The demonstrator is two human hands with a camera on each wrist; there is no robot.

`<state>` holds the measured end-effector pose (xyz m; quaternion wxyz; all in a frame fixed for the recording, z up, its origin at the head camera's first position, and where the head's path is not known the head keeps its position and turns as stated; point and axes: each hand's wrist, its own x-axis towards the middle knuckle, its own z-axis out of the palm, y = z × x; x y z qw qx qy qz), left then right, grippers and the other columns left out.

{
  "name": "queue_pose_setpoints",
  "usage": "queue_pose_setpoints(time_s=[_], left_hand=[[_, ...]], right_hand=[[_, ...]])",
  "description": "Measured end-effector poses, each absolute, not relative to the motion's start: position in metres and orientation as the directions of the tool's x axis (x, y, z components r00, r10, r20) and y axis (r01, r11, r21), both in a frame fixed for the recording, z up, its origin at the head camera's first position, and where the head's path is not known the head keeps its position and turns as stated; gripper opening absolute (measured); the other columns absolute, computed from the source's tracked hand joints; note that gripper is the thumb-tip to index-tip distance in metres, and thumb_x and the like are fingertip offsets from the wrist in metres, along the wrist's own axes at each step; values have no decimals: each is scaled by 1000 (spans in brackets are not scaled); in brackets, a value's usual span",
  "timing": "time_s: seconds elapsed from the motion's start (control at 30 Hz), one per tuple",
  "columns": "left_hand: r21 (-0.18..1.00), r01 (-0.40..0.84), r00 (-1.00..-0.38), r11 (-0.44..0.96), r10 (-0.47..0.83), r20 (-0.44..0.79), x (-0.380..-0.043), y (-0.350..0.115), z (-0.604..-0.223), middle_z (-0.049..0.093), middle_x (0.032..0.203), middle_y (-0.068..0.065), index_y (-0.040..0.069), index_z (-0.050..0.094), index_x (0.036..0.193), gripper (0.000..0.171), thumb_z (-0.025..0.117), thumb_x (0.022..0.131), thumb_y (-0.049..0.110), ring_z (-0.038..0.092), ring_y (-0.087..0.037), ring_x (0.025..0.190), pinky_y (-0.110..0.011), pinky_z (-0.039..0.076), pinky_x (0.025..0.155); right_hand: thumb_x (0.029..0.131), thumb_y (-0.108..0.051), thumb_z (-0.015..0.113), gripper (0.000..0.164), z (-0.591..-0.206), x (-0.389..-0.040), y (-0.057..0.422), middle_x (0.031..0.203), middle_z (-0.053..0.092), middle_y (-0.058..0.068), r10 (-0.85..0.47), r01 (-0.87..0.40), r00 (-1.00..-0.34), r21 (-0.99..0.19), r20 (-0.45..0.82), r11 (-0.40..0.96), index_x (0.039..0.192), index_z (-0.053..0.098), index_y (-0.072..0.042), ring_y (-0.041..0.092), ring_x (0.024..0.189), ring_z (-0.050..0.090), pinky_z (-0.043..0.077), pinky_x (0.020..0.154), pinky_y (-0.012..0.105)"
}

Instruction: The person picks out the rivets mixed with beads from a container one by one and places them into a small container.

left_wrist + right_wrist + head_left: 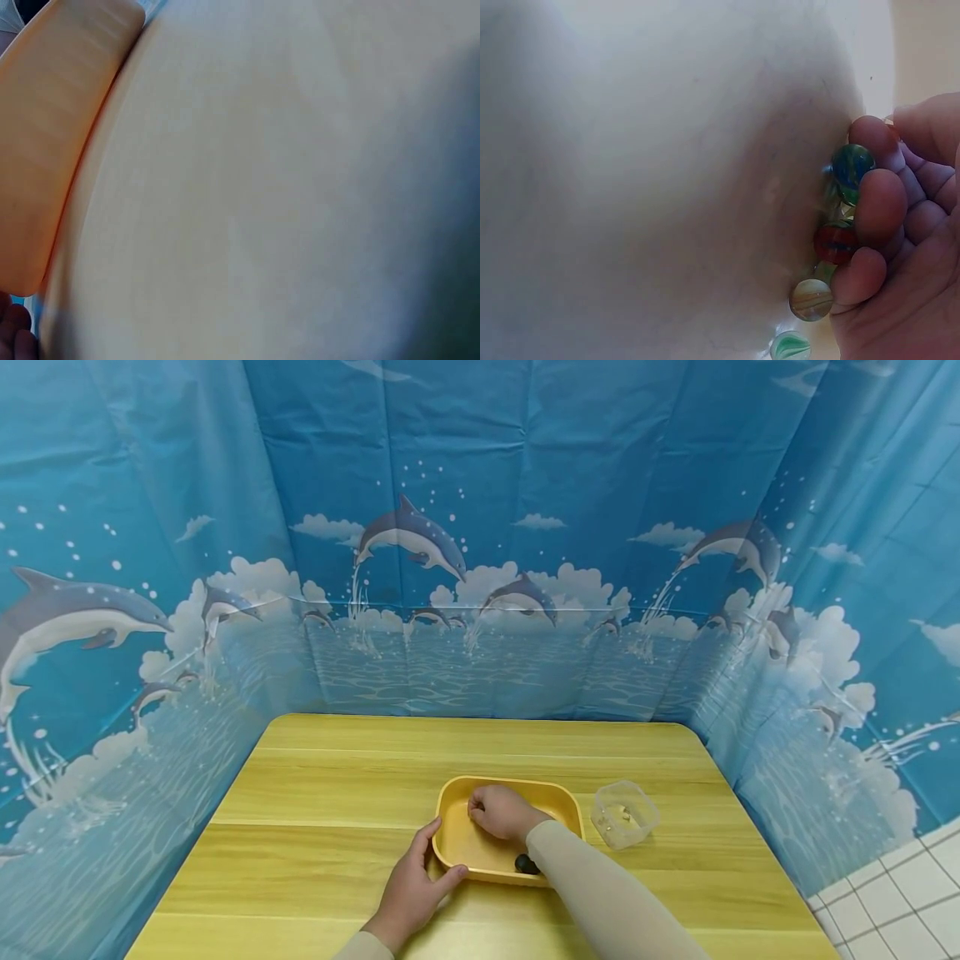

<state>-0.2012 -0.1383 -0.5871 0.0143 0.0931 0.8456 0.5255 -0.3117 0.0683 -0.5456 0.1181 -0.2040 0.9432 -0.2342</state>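
A yellow plastic basin [567, 793] rests on the table. My left hand [411, 893] holds its near left corner, thumb on the front side and fingers along the left side. In the left wrist view, the basin's wall [67, 135] appears orange, with curled fingertips [16, 330] at its lower end. Inside the basin is my right hand [504, 812]. Its thumb and index finger pinch a small reddish marble [893, 132], mostly hidden. Beside the other curled fingers lie a blue-green marble [853, 165], a red marble [835, 241], a brown-striped marble [811, 300] and a green-swirled marble [790, 346].
A clear plastic container [625, 814] with a few small pieces in it stands right of the basin. A dark rounded object [527, 864] lies at the basin's front side, partly behind the right sleeve. A dolphin-print curtain [480, 660] surrounds the wooden table [315, 793].
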Motion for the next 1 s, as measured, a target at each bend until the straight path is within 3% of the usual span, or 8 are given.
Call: queue_pose_setpoints(time_s=[0.33,1.0], left_hand=[[885,166,-980,436,171,100,-201,-137,-586,45,165,-13,12,36,162,87,78,94,46,46,-29,151,-49,41,121],[881,170,-980,442,167,106,-201,-137,-586,47,164,-12,12,38,161,86,79,93,46,47,-27,151,-48,40,122]], right_hand=[[104,-21,65,13,-546,-312,70,82,63,-8,-442,-327,-889,-510,-119,795,92,69,-20,8,72,54,48,69,26],[99,-14,73,6,-534,-314,77,92,73,-5,-445,-263,-885,-638,-139,723,101,79,-13,10,78,60,55,71,27]])
